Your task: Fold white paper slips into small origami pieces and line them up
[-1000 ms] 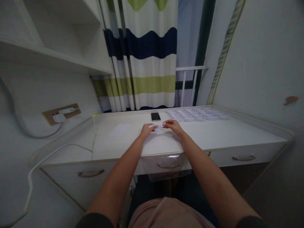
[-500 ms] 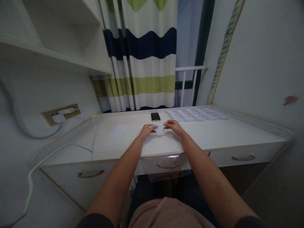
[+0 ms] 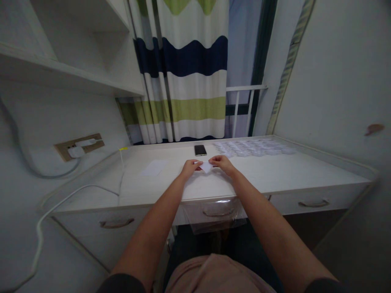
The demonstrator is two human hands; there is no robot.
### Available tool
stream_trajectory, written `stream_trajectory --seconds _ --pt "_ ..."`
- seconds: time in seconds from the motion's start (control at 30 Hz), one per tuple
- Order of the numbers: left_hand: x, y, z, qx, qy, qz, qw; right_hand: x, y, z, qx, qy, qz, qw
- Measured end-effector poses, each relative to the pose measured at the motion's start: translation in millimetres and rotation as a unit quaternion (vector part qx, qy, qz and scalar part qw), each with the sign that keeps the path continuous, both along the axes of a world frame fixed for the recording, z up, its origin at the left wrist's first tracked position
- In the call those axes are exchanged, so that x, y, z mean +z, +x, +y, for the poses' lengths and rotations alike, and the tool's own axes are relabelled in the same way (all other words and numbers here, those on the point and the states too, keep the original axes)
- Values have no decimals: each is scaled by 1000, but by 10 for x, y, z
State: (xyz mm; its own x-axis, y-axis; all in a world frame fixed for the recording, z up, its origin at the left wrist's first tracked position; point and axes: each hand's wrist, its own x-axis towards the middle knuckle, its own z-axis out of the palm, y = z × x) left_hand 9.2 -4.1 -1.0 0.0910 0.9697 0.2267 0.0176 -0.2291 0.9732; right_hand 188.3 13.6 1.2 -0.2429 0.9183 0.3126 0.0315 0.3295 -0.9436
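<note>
Between my two hands is a small piece of folded white paper [image 3: 206,167], held just above the desk top, with one corner pointing down toward me. My left hand [image 3: 191,167] pinches its left side between thumb and fingers. At its right edge, my right hand [image 3: 222,162] grips it the same way. The fingers partly cover the paper, so its folds are hard to make out. To the left, a flat stack or sheet of white paper [image 3: 153,167] lies on the desk.
A dark phone [image 3: 200,150] lies behind my hands. Rows of small white folded paper pieces [image 3: 253,147] spread over the back right of the white desk [image 3: 293,173]. A white cable [image 3: 91,186] runs across the left side. Clear plastic [image 3: 214,215] hangs over the middle drawer.
The paper has tilted, so its face and downward corner show more clearly. My right hand has moved slightly down and left; my left hand stays nearly still.
</note>
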Motion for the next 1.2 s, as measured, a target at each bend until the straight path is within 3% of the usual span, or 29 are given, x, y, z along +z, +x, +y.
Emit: stream_trajectory --seconds 0.27,0.77,0.9,1.03,1.2 --pt "-3 24 -21 -34 -13 -19 999 28 -24 -79 16 -16 -28 999" --pt "9 7 -1 -20 12 -57 998 41 -20 -84 24 -36 11 999" --pt "-2 26 13 -15 22 -39 999 -1 -26 -66 23 -51 -30 998" --pt "-36 43 13 -36 28 17 999 -21 -24 -53 9 -14 -75 997" --pt "-59 25 2 -43 47 55 996 -19 -29 -49 23 -17 -62 998"
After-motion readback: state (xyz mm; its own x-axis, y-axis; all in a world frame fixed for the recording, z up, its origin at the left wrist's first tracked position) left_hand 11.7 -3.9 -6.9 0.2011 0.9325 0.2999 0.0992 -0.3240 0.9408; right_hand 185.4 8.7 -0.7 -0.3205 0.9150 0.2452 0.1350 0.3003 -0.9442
